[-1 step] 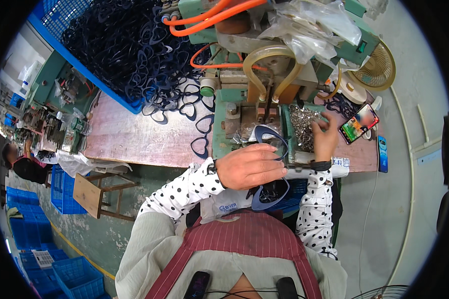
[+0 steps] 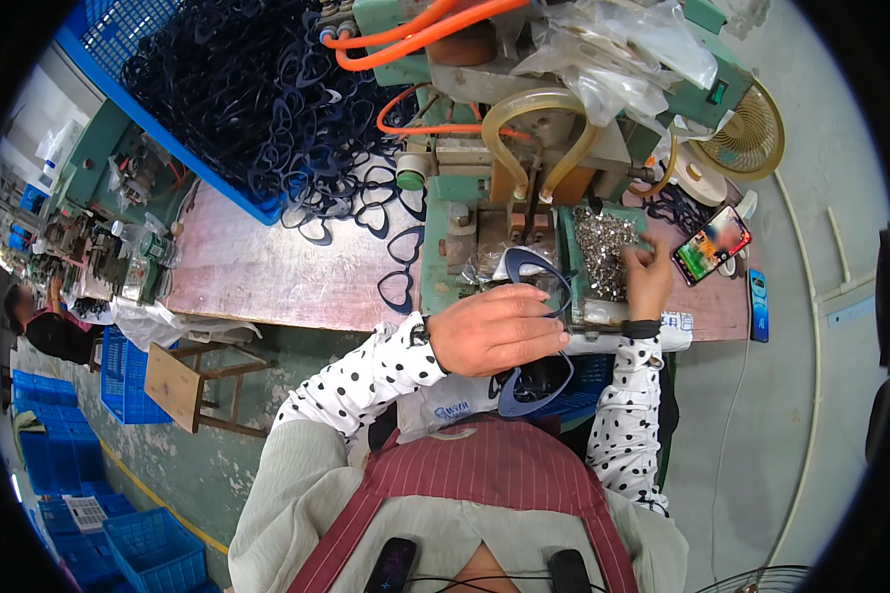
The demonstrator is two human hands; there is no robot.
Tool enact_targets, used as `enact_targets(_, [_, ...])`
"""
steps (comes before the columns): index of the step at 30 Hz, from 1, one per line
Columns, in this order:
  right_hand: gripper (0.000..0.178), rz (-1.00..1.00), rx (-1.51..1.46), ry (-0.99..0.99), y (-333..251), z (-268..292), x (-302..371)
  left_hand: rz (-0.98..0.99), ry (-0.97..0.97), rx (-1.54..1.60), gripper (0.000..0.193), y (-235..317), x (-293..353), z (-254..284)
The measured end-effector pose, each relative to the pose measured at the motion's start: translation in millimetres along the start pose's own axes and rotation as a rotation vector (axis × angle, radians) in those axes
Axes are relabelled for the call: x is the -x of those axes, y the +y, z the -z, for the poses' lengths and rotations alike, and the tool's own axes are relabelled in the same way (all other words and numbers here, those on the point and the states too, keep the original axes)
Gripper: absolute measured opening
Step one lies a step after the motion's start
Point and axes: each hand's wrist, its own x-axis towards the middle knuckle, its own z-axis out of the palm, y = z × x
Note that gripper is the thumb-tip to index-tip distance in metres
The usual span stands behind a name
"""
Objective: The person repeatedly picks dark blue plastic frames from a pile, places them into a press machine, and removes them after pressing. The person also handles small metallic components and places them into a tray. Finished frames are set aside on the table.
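My left hand [image 2: 499, 331] is closed round the middle of a dark blue glasses frame [image 2: 536, 397]. One rim shows above the fingers, close to the press's work spot, and the other hangs below. At the right edge of a green tray [image 2: 567, 259] full of small shiny metal pieces [image 2: 601, 242], my right hand [image 2: 649, 282] has its fingers curled together. Whatever may be between those fingertips is too small to make out. The green bench press [image 2: 462, 232], with two curved yellowish tubes, stands just beyond my left hand.
A blue crate [image 2: 218, 193] heaped with dark blue glasses frames stands at the far left, some spilling onto the table [image 2: 257, 267]. Right of the tray lie a lit phone [image 2: 712, 245] and a blue device [image 2: 758, 306]. A fan [image 2: 747, 133] stands behind. A wooden stool [image 2: 183, 385] is left, below the table.
My right hand has shifted slightly right and toward me at the tray's edge, its fingers drawn closer together. The left hand and the glasses frame stay where they were.
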Motion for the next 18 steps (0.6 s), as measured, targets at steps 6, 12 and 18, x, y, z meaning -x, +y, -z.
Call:
enact_targets(6, [0.032, 0.263, 0.421, -0.221, 7.7, 36.6, 18.8, -0.009, 0.008, -0.025, 0.039, -2.6, 3.3, -3.6])
enact_targets(12, [0.018, 0.306, 0.241, -0.15, 18.4, 8.9, 18.7, -0.002, -0.007, -0.106, 0.041, 0.7, 6.8, -4.7])
enact_targets(18, [0.014, 0.127, -0.104, -0.051, 27.0, -0.6, 13.6, 0.343, 0.279, -0.193, 0.036, 5.8, 71.7, 0.7])
